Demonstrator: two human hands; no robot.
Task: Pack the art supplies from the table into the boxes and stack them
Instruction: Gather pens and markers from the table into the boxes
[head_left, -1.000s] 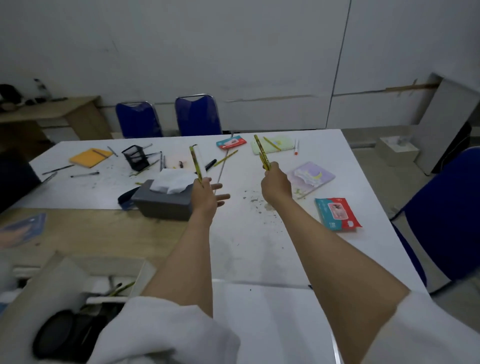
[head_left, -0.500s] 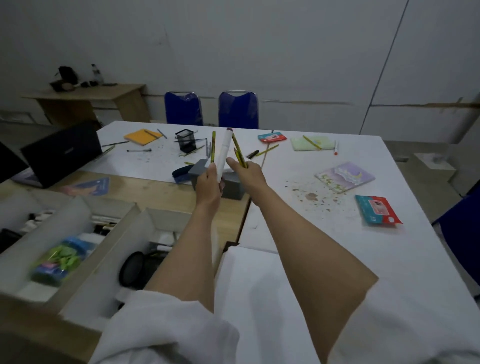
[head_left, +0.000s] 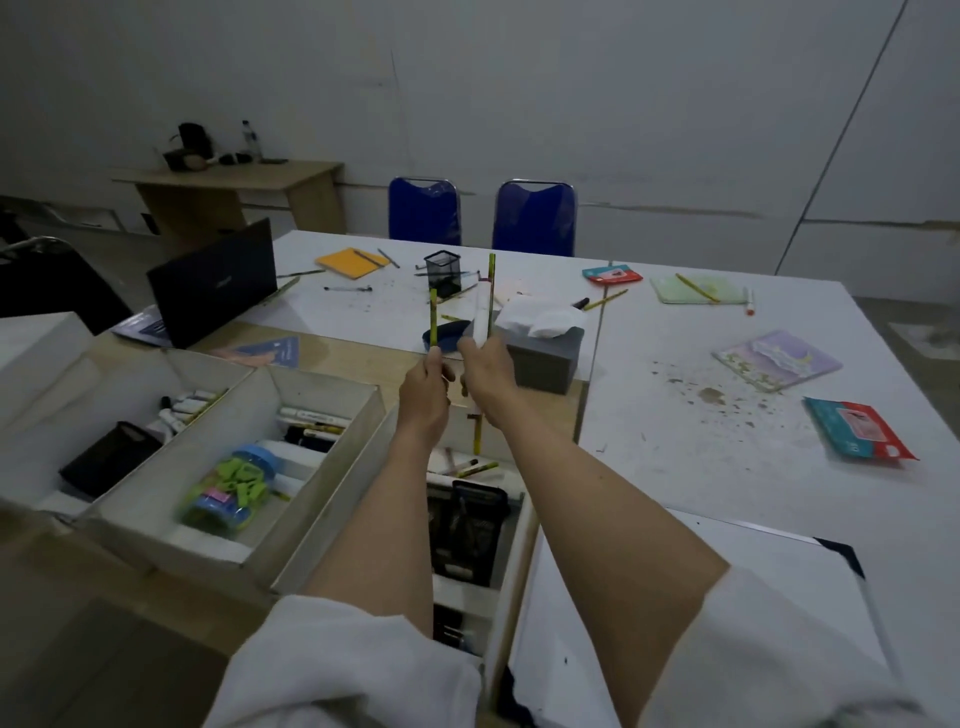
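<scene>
three boxes (head_left: 291, 400), two chairs (head_left: 425, 210), two hands (head_left: 423, 395)

Landmark: grey tissue box (head_left: 540, 358) at the wooden table's far edge.

- Right of it: wide bare stretch of white table (head_left: 675, 467), only crumbs; open passage. Farther right, a lilac notebook (head_left: 776, 359) and a red-teal packet (head_left: 857, 428) lie flat, low obstacles.
- Behind it: mesh pen cup (head_left: 442, 273) stands upright among scattered pencils; cluttered.
- Left of it: open laptop (head_left: 213, 283), screen upright, blocks reach.
- In front of it, nearer the camera: three open boxes side by side; upright walls (head_left: 332, 462) divide them, tops open from above.
</scene>
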